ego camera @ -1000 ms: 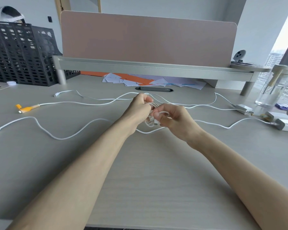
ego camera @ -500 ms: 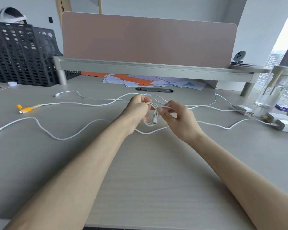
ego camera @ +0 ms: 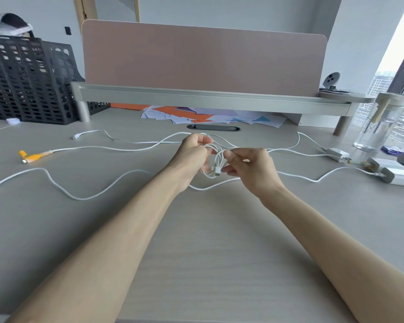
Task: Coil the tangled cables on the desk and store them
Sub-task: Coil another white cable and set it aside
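Note:
Above the middle of the desk my left hand (ego camera: 193,152) grips a small coil of white cable (ego camera: 216,163), a white plug hanging at the coil's lower edge. My right hand (ego camera: 250,167) pinches the same cable just to the right of the loops. Several other white cables lie spread over the desk: one long cable (ego camera: 61,190) snakes off to the left edge, another (ego camera: 107,149) ends in an orange-yellow connector (ego camera: 34,156), and a thin one (ego camera: 89,133) lies further back.
White chargers and adapters (ego camera: 397,177) lie at the right, beside a clear glass jar (ego camera: 380,123). A black mesh file rack (ego camera: 30,80) stands back left. A monitor riser (ego camera: 208,96) with loose coloured papers (ego camera: 196,115) beneath it spans the back.
My right hand has drawn slightly away from my left, and the loops of the coil with the plug now show between the hands.

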